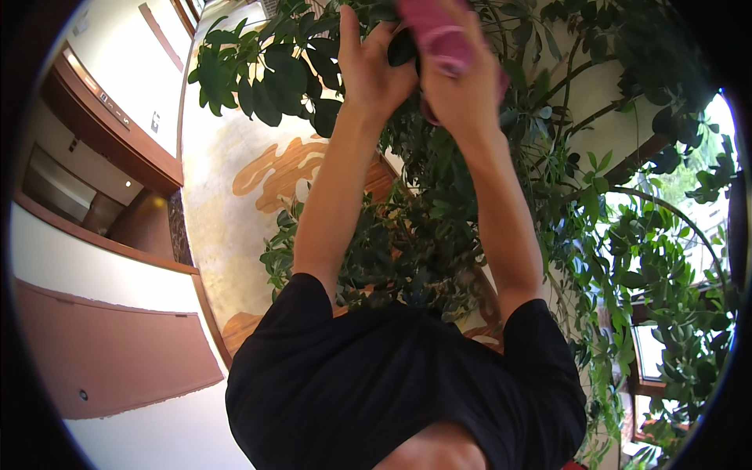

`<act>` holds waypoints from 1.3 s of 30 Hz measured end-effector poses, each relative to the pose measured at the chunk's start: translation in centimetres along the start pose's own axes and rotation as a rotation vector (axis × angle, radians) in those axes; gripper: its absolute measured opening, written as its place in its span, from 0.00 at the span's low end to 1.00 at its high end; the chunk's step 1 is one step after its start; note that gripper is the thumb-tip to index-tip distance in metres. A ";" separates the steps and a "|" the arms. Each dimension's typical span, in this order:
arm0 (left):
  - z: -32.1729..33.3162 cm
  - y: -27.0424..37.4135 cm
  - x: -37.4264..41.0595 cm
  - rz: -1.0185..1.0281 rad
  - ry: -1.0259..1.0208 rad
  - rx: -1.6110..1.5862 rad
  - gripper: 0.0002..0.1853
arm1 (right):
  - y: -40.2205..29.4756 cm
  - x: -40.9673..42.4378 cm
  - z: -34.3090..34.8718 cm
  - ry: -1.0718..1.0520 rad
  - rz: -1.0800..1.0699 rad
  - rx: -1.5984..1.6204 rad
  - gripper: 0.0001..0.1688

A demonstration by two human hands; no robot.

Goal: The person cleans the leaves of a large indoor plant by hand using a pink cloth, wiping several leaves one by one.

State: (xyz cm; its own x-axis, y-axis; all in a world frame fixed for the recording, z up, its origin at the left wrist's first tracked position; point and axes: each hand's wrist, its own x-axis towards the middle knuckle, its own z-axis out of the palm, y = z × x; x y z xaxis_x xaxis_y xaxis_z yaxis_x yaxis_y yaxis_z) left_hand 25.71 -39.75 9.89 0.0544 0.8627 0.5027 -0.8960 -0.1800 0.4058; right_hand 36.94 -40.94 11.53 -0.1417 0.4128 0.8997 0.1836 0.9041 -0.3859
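My right hand (461, 97) is raised at the top of the view, its fingers closed around a pink cloth (440, 38) that is blurred. Beside it, on the left, is my left hand (379, 76), with the thumb pointing up and apart from the fingers. A dark green leaf (401, 47) of a broad-leaved potted-type plant (282, 76) lies against the left fingers. Whether those fingers grip the leaf is not clear. Foliage surrounds both hands, and the cloth hides part of it.
More foliage (411, 247) hangs below my forearms. Bent stems (593, 120) and dense leaves stretch along the right, before bright windows (649, 352). A pale floor with brown wood-like patches (294, 170) lies beneath. At left stand a white wall (106, 252) and a reddish-brown panel (117, 352).
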 end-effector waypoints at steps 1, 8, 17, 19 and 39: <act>-1.1 0.2 0.1 0.009 -0.087 -0.086 0.41 | 0.6 0.1 0.7 -0.101 -0.148 -0.090 0.35; -3.0 1.4 0.3 0.017 -0.131 0.053 0.42 | 1.7 -5.4 1.7 -0.080 -0.049 0.229 0.30; -3.8 3.9 0.6 -0.014 -0.269 -0.179 0.48 | -1.3 -9.3 -3.3 0.452 0.981 0.963 0.17; -3.7 3.5 0.6 -0.007 -0.286 -0.186 0.49 | -2.9 -8.8 -5.0 0.585 0.895 0.907 0.16; 1.8 0.2 -2.5 0.229 0.116 -0.042 0.47 | 1.3 -5.6 1.6 0.163 -0.216 -0.108 0.37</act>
State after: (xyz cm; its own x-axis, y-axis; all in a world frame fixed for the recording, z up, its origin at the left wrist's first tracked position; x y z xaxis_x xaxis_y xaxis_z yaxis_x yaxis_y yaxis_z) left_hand 26.15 -42.78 10.06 -0.2009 0.8508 0.4855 -0.8969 -0.3590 0.2581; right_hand 36.40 -41.93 5.69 -0.0322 0.1810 0.9830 0.2701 0.9485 -0.1658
